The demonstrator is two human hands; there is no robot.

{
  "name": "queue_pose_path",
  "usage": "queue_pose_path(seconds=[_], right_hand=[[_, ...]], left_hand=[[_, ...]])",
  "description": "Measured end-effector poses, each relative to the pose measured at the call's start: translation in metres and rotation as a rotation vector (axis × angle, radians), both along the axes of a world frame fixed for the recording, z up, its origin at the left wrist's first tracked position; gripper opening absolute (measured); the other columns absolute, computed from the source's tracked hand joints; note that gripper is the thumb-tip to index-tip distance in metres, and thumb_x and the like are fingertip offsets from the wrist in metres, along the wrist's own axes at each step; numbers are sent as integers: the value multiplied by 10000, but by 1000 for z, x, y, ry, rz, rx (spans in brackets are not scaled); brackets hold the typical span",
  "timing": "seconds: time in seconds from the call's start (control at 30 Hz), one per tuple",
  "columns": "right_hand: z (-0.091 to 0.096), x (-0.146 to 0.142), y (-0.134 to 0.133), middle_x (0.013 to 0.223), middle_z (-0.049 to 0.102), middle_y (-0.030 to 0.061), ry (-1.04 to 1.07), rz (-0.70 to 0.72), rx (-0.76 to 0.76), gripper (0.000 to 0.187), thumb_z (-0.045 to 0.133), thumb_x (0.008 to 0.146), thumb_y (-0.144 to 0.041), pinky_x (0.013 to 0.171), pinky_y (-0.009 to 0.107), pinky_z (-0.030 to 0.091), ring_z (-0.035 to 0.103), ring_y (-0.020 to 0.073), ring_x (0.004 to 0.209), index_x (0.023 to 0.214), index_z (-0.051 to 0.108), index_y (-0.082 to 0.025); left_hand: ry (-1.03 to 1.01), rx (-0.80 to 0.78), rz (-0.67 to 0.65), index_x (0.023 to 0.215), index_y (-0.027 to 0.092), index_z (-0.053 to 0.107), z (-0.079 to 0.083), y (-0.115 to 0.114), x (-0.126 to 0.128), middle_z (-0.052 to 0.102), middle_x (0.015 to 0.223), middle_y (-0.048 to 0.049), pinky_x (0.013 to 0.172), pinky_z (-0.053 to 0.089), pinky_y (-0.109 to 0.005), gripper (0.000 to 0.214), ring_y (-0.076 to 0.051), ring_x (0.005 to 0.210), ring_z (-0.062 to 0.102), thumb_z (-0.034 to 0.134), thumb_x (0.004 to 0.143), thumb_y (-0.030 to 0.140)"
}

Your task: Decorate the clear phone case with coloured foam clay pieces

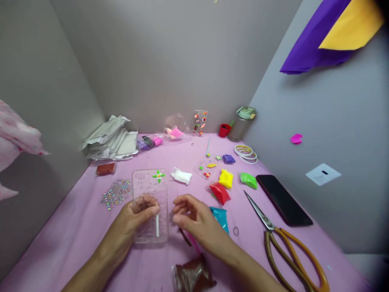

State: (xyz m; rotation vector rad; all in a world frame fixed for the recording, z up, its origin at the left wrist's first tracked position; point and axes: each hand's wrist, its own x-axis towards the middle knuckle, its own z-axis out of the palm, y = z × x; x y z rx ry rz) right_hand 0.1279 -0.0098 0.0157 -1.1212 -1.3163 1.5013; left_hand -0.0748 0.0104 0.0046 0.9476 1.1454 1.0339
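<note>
A clear phone case is upright in my left hand, thumb in front and fingers seen through it from behind. Near the case's top right corner sits a green and white flower decoration. A thin white strip shows on its lower part, just under my thumb. Right of the case, not touching it, my right hand has loosely curled fingers, thumb and fingertips apart, with nothing visible between them. Below that hand are a dark brown stick, a pink tool and a brown clay packet.
Clay packets in white, yellow, red, blue and green lie around. Scissors and a black phone are on the right. Rhinestones lie left, silvery packages behind.
</note>
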Motion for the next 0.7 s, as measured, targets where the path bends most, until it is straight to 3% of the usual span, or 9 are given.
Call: queue_pose_path(seconds=[0.1,0.23,0.4,0.53,0.7], right_hand=[[-4,-7,-3,774,607,-19,55,104,-90,274,805,716,-343,683,250,421,538,129,714,855,632,-180],[-13,-10,-4,641,553,-47,71,115,-157,165,719,757,-275,576,226,328,445,87,577,718,603,-165],[-16,-11,-8,641,473,-68,86,143,-101,95,653,764,-155,561,215,289,385,77,587,727,567,-169],[-15,-15,-11,642,454,-69,101,173,-144,124,642,742,-143,547,219,272,368,77,585,710,526,-172],[-12,-17,-11,652,446,-66,92,164,-136,119,649,736,-146,555,225,272,366,83,600,731,534,-174]], left_hand=[[-68,-40,-22,712,206,739,-4,-10,17,659,731,5,705,461,-277,207,-184,730,586,874,660,354],[-115,-114,-15,763,209,781,-6,-16,25,712,800,-19,744,475,-298,251,-214,805,620,903,617,374],[-135,-139,12,726,191,765,-4,-17,26,687,727,-3,685,466,-272,248,-179,718,593,894,634,382],[-165,-127,88,721,180,732,-3,-20,26,646,711,23,667,465,-234,223,-141,692,560,875,677,345],[-210,-131,52,768,173,716,-2,-21,25,638,737,21,657,488,-231,217,-143,699,570,842,734,347]])
